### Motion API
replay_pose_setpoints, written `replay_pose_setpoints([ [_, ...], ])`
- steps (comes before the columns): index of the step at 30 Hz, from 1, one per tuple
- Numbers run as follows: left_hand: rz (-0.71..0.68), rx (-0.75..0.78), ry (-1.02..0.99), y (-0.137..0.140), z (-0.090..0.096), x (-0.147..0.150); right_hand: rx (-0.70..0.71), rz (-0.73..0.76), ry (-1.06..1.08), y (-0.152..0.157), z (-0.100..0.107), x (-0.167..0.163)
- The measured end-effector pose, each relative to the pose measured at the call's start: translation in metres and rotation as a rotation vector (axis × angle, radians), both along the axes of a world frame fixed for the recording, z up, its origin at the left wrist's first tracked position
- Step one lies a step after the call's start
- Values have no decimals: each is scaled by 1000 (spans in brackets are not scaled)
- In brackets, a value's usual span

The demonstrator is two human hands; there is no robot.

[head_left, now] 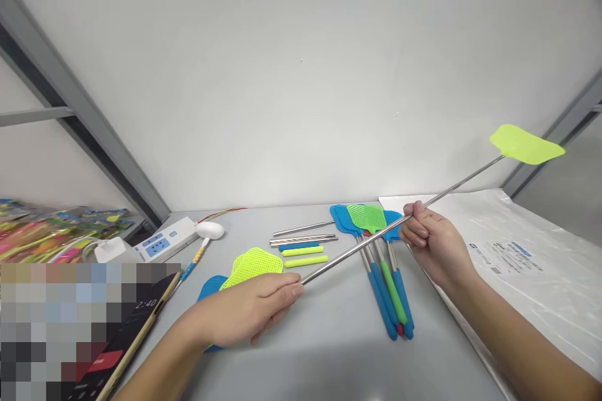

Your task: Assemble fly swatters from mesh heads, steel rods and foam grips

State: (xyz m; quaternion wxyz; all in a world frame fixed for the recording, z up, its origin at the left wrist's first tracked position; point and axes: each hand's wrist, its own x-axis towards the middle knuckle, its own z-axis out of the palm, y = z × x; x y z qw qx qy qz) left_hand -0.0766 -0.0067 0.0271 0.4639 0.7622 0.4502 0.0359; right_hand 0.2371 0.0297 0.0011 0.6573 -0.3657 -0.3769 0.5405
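A telescopic fly swatter (353, 253) runs slantwise across the view, its metal rod drawn out long. Its yellow-green head (527, 145) is at the upper right, raised above the table. My left hand (256, 304) is closed around the near end, hiding whatever handle is there. Higher up the rod, my right hand (435, 241) grips it between thumb and fingers. Below the rod lies a bunch of finished-looking swatters (369, 217) with blue, green and red parts. Loose yellow mesh heads (256, 263) and a blue head (211, 287) lie partly behind my left hand.
Metal rods (303, 240) and yellow grip sleeves (305, 261) lie mid-table beside a blue one. At left are a power strip (164, 239), a white plug (210, 230), a phone (136, 319) and colourful packets (56, 232). White plastic sheeting (540, 288) covers the right side.
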Motion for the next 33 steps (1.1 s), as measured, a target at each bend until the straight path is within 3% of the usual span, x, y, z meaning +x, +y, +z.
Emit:
replay_pose_setpoints([
  [7, 7, -48, 34, -1, 5, -8, 41, -86, 41, 8, 4, 18],
  [11, 35, -3, 65, 1, 5, -12, 62, -108, 36, 10, 4, 21],
  [19, 56, 307, 100, 2, -3, 3, 47, -70, 32, 4, -2, 0],
  [26, 38, 630, 227, -7, -25, 30, 7, 209, -226, -25, -23, -47],
  [33, 13, 693, 334, 0, -27, 28, 56, 78, -250, -26, -15, -39],
])
